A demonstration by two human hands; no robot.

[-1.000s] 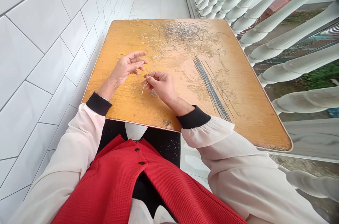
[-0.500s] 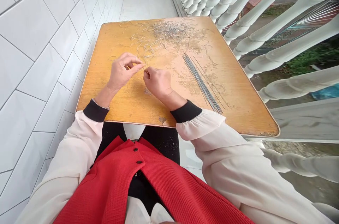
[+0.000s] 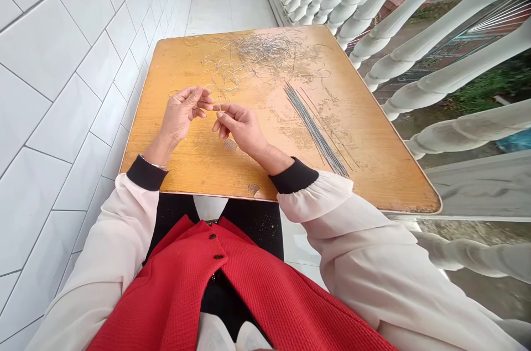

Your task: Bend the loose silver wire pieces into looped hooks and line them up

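The right hand (image 3: 240, 127) pinches a thin bent wire (image 3: 219, 106) between its thumb and forefinger, a narrow grip with the other fingers curled under. The wire's long axis stands nearly upright from the fingertips, pointing away from the person toward the far side of the table. The left hand (image 3: 180, 119) is raised just beside it, its fingers half curled, and its fingertips (image 3: 207, 101) nearly meet the right fingertips (image 3: 221, 114). Whether they also hold the wire, I cannot tell.

Beyond the fingers, a tangled heap of wire (image 3: 261, 50) lies on the orange wooden table (image 3: 166, 146), with loose curls reaching close to them. To the right of the fingers lies a bundle of straight wires (image 3: 317, 132). The tabletop has open room around the hands. A tiled wall (image 3: 83, 91) runs along its left edge, and white balusters (image 3: 456, 69) stand beyond its right.
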